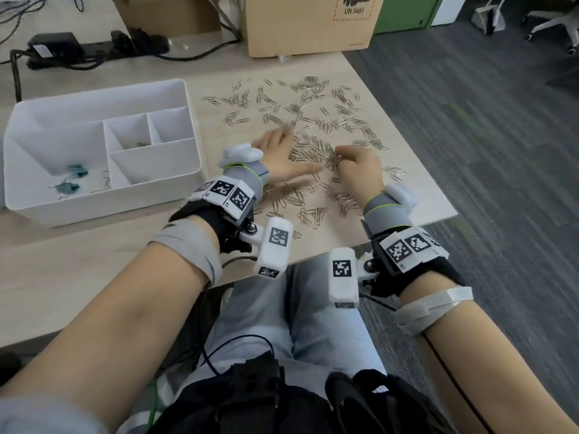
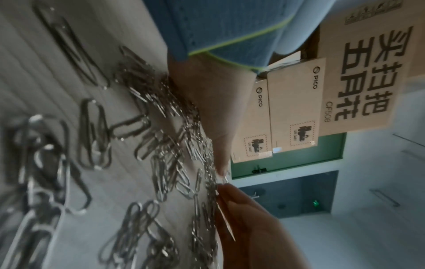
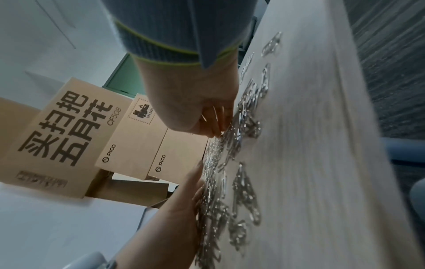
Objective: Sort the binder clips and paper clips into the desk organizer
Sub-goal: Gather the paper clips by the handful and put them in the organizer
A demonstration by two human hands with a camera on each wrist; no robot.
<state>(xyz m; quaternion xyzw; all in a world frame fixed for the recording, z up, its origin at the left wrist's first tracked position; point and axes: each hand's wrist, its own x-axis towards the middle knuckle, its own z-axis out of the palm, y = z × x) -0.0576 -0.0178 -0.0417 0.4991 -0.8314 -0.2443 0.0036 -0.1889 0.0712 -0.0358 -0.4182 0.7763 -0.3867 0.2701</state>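
Several silver paper clips (image 1: 316, 126) lie scattered over the right part of the wooden desk (image 1: 94, 264). My left hand (image 1: 283, 155) lies flat on the pile, fingers spread and thumb pointing right. Close on its right, my right hand (image 1: 343, 158) has curled fingers and pinches paper clips from the heap. The right wrist view shows that right hand (image 3: 217, 131) on the paper clips (image 3: 243, 116), with the left hand (image 3: 184, 196) flat below. The white desk organizer (image 1: 191, 120) stands at the left, holding teal binder clips (image 1: 75, 171) and a few paper clips.
Cardboard boxes (image 1: 310, 23) stand at the desk's far edge, beside a power strip with cables (image 1: 94, 50). The desk's right edge (image 1: 438, 170) drops to grey carpet just past the clips. My lap is under the near edge.
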